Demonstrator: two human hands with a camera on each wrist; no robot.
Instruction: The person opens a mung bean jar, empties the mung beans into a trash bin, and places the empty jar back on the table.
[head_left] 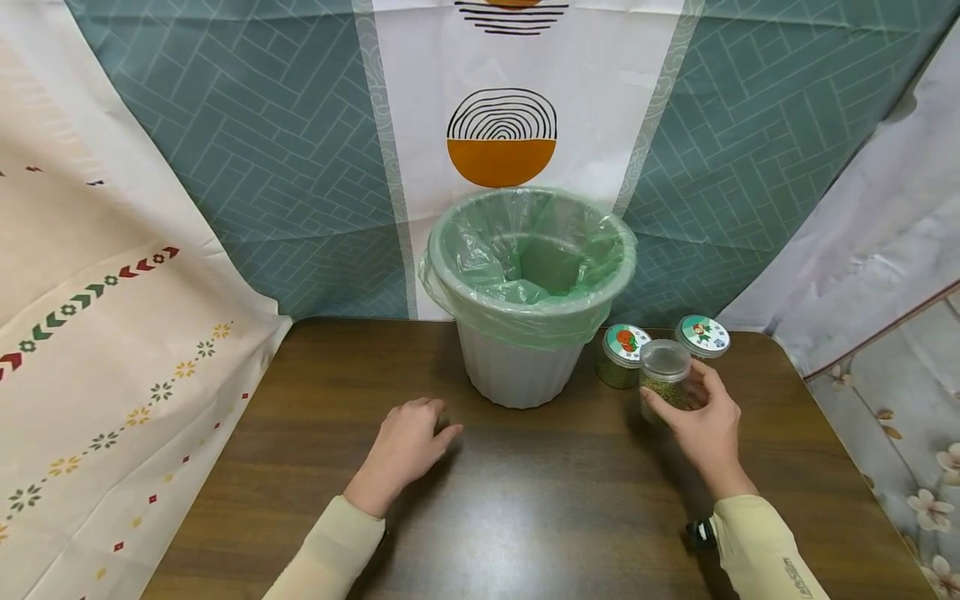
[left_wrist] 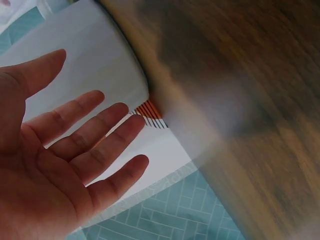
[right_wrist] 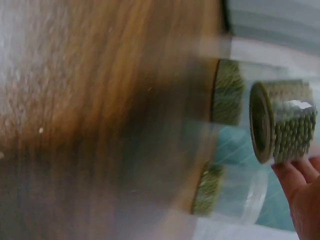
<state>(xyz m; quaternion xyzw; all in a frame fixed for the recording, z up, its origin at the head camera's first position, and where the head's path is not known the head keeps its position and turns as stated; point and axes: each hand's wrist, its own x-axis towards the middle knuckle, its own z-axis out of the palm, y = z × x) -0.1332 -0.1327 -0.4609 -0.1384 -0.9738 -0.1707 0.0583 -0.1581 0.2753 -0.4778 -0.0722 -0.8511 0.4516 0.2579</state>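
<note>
In the head view my right hand (head_left: pixel 711 421) grips a clear round jar (head_left: pixel 664 363) of small green beans between thumb and fingers. The right wrist view shows this jar (right_wrist: pixel 291 122) lifted off the table, its base visible. Behind it stand two similar jars: one with a tomato-like picture on its lid (head_left: pixel 627 342), the other with a different printed lid (head_left: pixel 703 334). My left hand (head_left: pixel 408 437) hovers near the table to the left; in the left wrist view the palm (left_wrist: pixel 55 175) shows, fingers loosely extended, holding nothing.
A pale ribbed bin (head_left: pixel 510 371) lined with a green plastic bag (head_left: pixel 480 275) stands at the back middle of the brown wooden table (head_left: pixel 525 500). Patterned cloth (head_left: pixel 300 167) hangs behind the table, with more fabric at both sides.
</note>
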